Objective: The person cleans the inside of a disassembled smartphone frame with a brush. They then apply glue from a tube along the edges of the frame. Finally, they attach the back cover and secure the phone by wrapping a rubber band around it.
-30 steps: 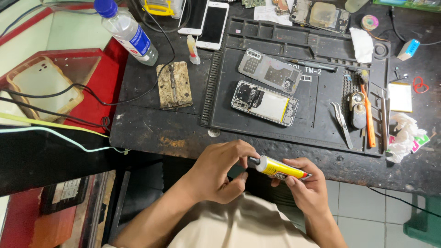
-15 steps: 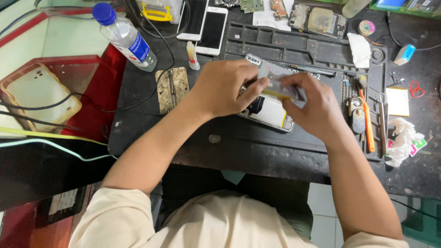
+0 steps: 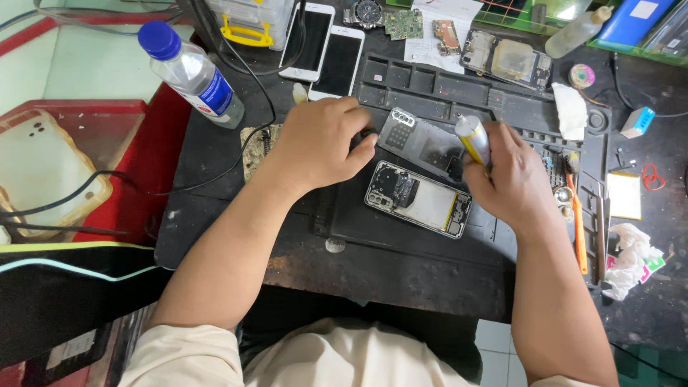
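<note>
cluttered and dark, the desk (image 3: 215, 179) carries a black mat (image 3: 401, 236) with an opened phone (image 3: 419, 198) lying flat on it, its insides up. the right hand (image 3: 509, 179) has its grip clenched around a yellow tube (image 3: 474, 140), held nearly upright just above the phone's right end. the left hand (image 3: 319, 143) rests curled at the mat's left edge, its fingertips touching a grey back cover (image 3: 419, 143) that lies just beyond the phone; whether it grasps the cover cannot be told. a water bottle (image 3: 190, 72) lies far left, two white phones (image 3: 322, 50) behind the left hand.
</note>
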